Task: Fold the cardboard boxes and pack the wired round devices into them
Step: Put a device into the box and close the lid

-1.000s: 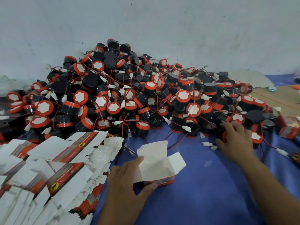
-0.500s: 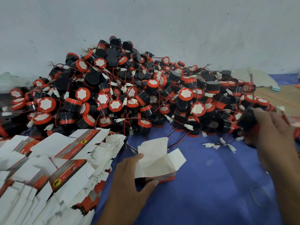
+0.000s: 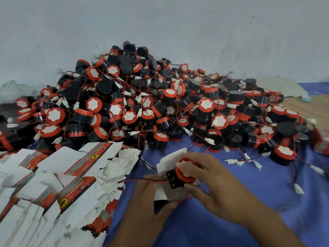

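Note:
A small open cardboard box [image 3: 166,162], white inside with a red printed side, rests on the blue cloth [image 3: 204,227]. My left hand [image 3: 147,209] grips its near side. My right hand [image 3: 215,182] holds a round black device [image 3: 181,173] with a red cap at the box's mouth, its black bracket facing me. Its red and black wire [image 3: 142,180] trails left over my left hand. A big heap of the same wired devices [image 3: 160,104] lies behind, against the wall.
Stacks of flat unfolded boxes [image 3: 58,191] fill the near left. Loose white connectors [image 3: 231,160] and wires lie on the cloth to the right. A packed red box [image 3: 321,141] sits at the right edge, brown cardboard [image 3: 309,107] behind it.
My right hand lifted a device out of the heap on the right and carried it left to the open box. My left hand has kept hold of the box.

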A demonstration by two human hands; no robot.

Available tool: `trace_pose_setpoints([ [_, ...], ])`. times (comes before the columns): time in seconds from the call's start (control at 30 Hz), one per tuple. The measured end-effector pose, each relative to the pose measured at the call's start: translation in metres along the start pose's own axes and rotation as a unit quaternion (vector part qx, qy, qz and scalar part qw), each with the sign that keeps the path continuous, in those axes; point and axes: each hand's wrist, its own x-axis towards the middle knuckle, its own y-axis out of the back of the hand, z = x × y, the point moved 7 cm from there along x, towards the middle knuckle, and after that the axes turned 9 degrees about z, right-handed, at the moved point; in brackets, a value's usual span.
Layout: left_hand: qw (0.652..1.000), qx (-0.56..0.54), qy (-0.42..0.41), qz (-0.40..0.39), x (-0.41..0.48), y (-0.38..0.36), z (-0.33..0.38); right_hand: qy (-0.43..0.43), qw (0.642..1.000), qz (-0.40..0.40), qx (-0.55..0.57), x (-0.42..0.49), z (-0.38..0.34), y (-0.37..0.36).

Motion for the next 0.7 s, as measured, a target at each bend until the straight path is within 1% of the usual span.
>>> trace_pose_setpoints([
  [0.1,0.999,-0.041,-0.014,0.0,0.003,0.006,0.005,-0.004,0.997,-0.049,-0.052,0.0,0.003,-0.013],
  [0.2,0.996,-0.063,-0.047,0.045,0.005,0.015,0.012,-0.026,0.996,-0.07,-0.056,-0.002,0.009,-0.021],
  [0.3,0.992,-0.094,-0.036,0.071,0.007,0.02,0.018,-0.036,0.993,-0.082,-0.07,-0.003,0.012,-0.026],
  [0.4,0.995,-0.068,-0.044,0.064,0.008,0.02,0.019,-0.033,0.992,-0.09,-0.085,-0.004,0.011,-0.029],
  [0.47,0.996,-0.058,-0.046,0.044,0.01,0.018,0.02,-0.041,0.991,-0.093,-0.082,-0.005,0.009,-0.03],
  [0.57,0.998,-0.01,-0.053,0.012,0.013,0.013,0.023,-0.029,0.992,-0.098,-0.073,-0.004,0.004,-0.03],
  [0.63,0.997,0.022,-0.069,-0.012,0.016,0.009,0.026,-0.019,0.996,-0.087,-0.023,0.0,-0.004,-0.025],
  [0.67,0.995,0.048,-0.081,-0.028,0.018,0.006,0.027,-0.026,0.997,-0.068,0.039,0.003,-0.008,-0.021],
  [0.7,0.992,0.071,-0.088,-0.047,0.018,0.003,0.027,-0.052,0.991,-0.037,0.114,0.005,-0.008,-0.017],
])
